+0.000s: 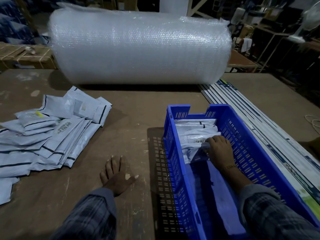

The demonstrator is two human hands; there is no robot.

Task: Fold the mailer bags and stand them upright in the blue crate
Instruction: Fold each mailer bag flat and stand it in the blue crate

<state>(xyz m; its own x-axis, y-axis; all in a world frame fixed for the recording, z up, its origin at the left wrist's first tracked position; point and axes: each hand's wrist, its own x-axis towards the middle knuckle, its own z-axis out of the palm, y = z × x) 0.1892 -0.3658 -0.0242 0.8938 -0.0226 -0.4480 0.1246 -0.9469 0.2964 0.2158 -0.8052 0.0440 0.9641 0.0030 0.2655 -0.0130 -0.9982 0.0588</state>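
Inside the blue crate (245,153), the right hand (220,149) grips a folded mailer bag (192,151) against the upright bags. Left of the crate, the left hand (117,175) rests flat, fingers spread, on the table (135,110), near the unfolded bags (52,132).

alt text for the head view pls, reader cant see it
The right hand grips a folded mailer in the blue crate, behind a row of mailers standing at its far end. The left hand rests flat on the table, with a pile of mailers to its left and a bubble wrap roll behind.
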